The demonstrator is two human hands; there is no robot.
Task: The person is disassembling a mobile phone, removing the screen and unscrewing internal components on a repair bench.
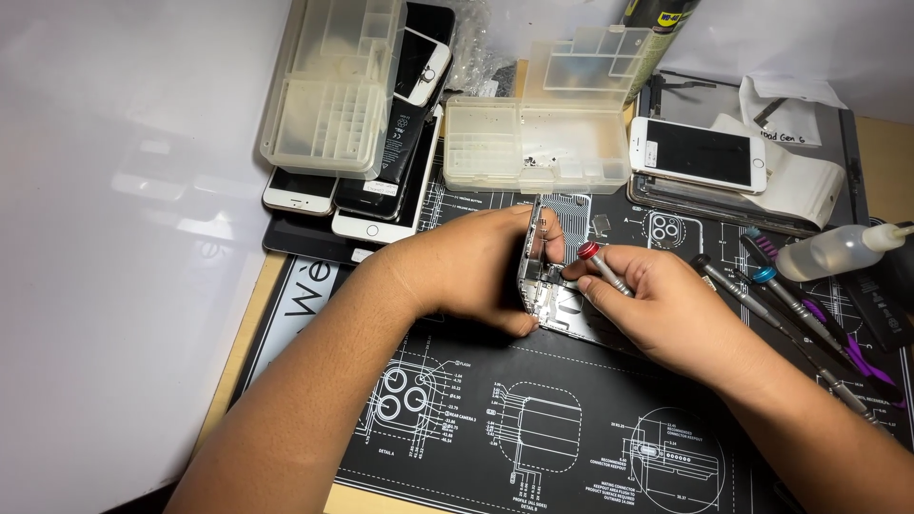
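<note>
An opened phone chassis (562,249) lies on a black repair mat (533,428) in the middle of the view, its metal insides showing. My left hand (466,271) grips the chassis by its left edge, with the thumb under the near corner. My right hand (666,309) holds a thin screwdriver with a red cap (602,267); its tip points down into the chassis and is hidden by my fingers.
Two clear plastic parts boxes (333,90) (533,143) stand at the back, one on a stack of phones (381,205). A white phone (700,154) lies back right. Several screwdrivers (776,300), purple tweezers (857,347) and a squeeze bottle (838,251) lie to the right.
</note>
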